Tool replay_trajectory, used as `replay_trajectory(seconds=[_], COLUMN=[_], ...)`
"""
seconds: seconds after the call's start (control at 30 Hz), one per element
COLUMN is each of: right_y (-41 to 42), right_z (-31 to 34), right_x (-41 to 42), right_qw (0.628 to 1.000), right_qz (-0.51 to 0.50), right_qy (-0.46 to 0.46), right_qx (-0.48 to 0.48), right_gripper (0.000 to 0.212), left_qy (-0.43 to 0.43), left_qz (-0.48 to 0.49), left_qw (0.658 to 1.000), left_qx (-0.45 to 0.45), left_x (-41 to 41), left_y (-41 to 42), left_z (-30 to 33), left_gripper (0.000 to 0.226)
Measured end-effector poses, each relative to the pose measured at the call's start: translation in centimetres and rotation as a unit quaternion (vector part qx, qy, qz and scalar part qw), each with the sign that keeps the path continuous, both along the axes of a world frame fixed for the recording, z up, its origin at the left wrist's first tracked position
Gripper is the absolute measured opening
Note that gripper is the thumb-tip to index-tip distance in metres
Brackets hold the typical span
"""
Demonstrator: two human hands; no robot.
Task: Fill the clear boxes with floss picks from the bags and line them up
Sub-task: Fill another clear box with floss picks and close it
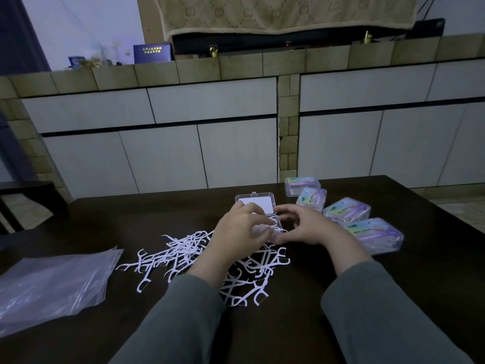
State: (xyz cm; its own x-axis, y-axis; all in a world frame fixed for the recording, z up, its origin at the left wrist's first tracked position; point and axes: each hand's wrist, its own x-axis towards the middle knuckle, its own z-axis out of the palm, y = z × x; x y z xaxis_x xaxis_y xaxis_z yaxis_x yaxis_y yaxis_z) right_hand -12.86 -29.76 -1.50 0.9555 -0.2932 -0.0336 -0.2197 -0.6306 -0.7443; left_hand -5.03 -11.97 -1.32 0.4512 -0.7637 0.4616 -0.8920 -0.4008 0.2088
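Dim room; dark table (393,271) before white cabinet doors (210,153), tan tiled counter (236,67), beige cloth (288,14) hanging above.

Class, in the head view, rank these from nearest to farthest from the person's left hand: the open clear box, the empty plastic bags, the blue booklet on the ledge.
1. Open clear box, at the left hand.
2. Plastic bags, far left on the table.
3. Blue booklet, up on the back ledge.

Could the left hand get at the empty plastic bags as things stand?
Probably yes: the left hand is busy at the open box, but the plastic bags lie on its own side with only dark table between.
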Motion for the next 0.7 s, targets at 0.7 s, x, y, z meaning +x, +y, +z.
replay_trajectory(seconds=[0.7], right_y=[0.0], right_z=[-0.2], right_x=[0.1], right_qw=[1.000], right_qz=[-0.013], right_qy=[0.000], right_qx=[0.020], right_gripper=[0.088], left_qy=[0.149], left_qz=[0.075], left_qw=[0.982], left_qx=[-0.088], left_x=[3.0], left_y=[2.3], left_z=[0.2], left_gripper=[0.019])
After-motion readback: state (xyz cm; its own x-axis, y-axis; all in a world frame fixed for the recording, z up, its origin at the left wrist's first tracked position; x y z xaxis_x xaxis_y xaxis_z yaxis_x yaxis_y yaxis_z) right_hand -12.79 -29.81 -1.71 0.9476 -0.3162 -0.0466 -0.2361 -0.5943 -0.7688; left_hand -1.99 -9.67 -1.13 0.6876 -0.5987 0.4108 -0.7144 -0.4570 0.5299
